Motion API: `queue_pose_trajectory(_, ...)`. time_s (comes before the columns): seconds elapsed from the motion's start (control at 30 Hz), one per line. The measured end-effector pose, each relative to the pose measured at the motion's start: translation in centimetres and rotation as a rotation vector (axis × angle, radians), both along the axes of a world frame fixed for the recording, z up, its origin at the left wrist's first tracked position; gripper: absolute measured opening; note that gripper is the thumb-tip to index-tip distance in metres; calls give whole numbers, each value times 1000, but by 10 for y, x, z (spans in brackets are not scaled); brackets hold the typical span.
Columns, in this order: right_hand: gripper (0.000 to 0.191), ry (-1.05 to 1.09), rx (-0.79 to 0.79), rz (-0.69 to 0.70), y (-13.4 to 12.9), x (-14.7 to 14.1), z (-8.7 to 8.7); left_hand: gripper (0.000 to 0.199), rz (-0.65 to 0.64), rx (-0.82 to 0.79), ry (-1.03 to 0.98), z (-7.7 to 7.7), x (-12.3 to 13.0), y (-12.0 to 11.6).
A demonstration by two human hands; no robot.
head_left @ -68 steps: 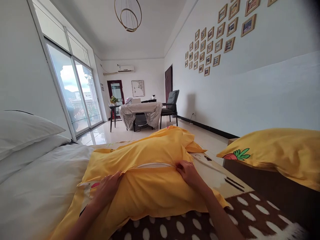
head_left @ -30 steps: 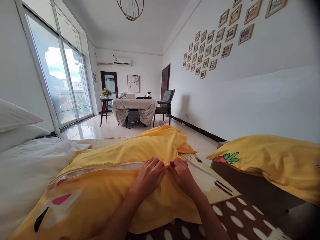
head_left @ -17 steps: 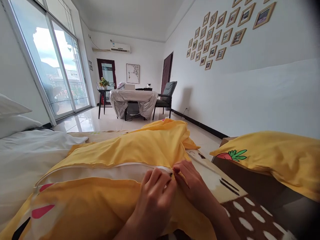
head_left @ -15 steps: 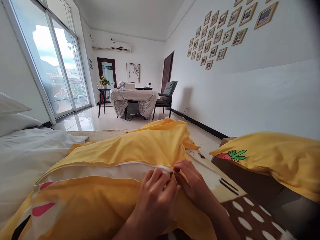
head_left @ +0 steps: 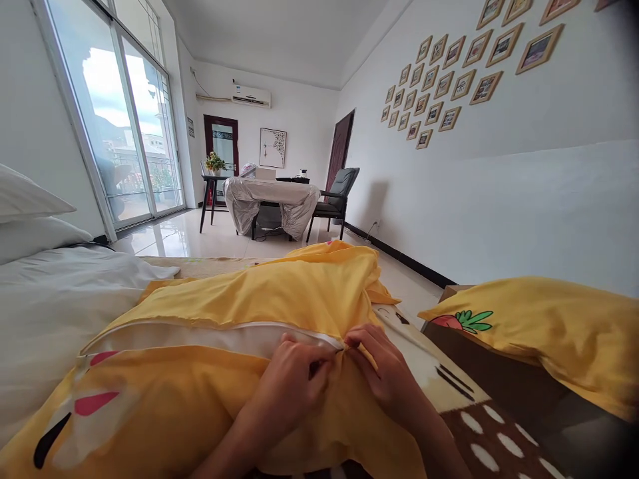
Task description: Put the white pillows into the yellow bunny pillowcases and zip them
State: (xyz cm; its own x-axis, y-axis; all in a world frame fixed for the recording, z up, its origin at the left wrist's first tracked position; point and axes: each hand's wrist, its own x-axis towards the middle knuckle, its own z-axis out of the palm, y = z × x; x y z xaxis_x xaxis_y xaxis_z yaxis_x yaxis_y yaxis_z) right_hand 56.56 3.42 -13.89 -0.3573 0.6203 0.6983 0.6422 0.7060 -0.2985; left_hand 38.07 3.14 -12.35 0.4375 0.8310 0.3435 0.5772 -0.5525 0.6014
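Observation:
A yellow pillowcase (head_left: 200,392) with pink and black print lies across the bed, its long zipped opening (head_left: 200,334) apart and white filling showing inside. Near the right end of that opening, my right hand (head_left: 377,366) pinches the yellow cloth between thumb and fingers. My left hand (head_left: 299,372) is closed at the lower edge of the opening, just left of my right hand. Whether it grips the zipper or the cloth is hidden by its fingers.
A second yellow pillow (head_left: 544,326) with a carrot print rests at the right on a brown box. White bedding (head_left: 64,286) lies at the left, a patterned blanket (head_left: 429,366) underneath. Beyond stand a covered table (head_left: 272,191) and a black chair (head_left: 339,193).
My left hand has moved a little left, away from my right hand, which stays at the opening's right end. The view has shifted slightly.

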Motion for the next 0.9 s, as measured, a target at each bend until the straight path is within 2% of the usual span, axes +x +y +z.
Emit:
queue_pose_trajectory(0.07,11,0,2,8,0,0,0,28,16,-49,-40,3,-2,-1)
queue_pose_trajectory(0.17,11,3,-9,20,-1,-2,0,21,94,-8,-70,-4,2,0)
queue_pose_trajectory(0.23,12,13,-16,30,-1,-3,0,17,148,67,-63,-12,6,1)
queue_pose_trajectory(0.33,12,33,-24,47,-2,-4,1,16,155,188,-79,-19,11,2)
queue_pose_trajectory(0.6,12,37,-6,61,-4,-5,0,20,137,515,-176,-22,16,-1)
queue_pose_trajectory(0.7,12,25,25,40,-5,-4,1,17,150,589,-184,-20,17,-4)
queue_pose_trajectory(0.8,12,28,32,25,-5,-3,2,14,131,518,-214,-16,16,-7)
queue_pose_trajectory(0.9,11,36,24,20,-4,-3,3,13,69,282,-240,-13,13,-8)
